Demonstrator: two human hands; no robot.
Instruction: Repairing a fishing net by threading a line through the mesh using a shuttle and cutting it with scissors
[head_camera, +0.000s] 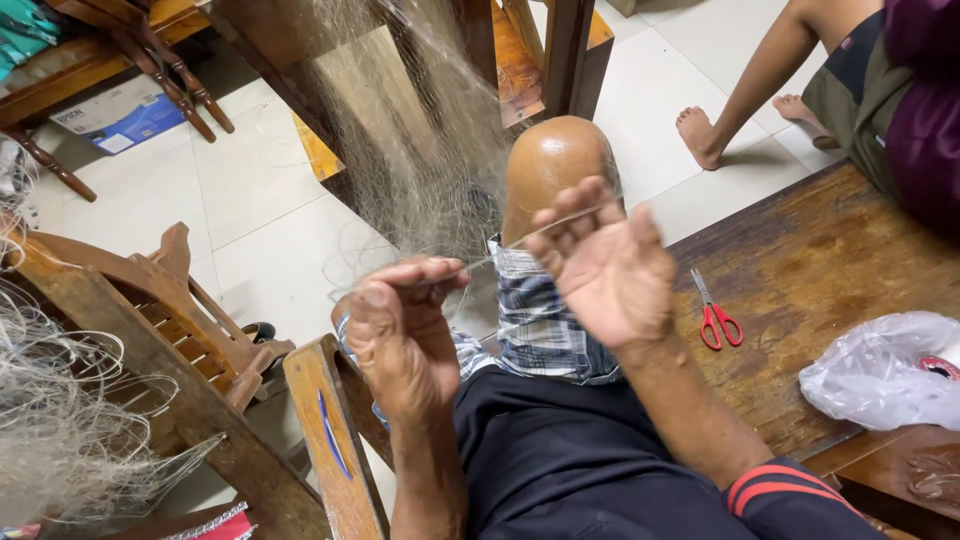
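White tile floor below, wooden furniture all round, bare knee raised in the middle. Going left to right:

Heaped net is lying over the chair frame, well left of my grip. If it's sliding off or catching on the slats, the line will be dragging.

Left hand is pinching shut on the thin line; fingertips are pressed together on it. Grip is small, so it's likely slipping if I'm pulling harder.

Hanging net is draping just above and beyond the pinch. Loose strands are crowding the line, so a tangle looks easy.

Right hand is half open, line running across the fingers, not clamped. Tension is probably cutting into skin or popping off the fingertips.

Red scissors are lying on the wooden bench, just right of that hand, clear plastic bag further right. A sweep of my wrist risks knocking the scissors off toward the other person's bare foot.
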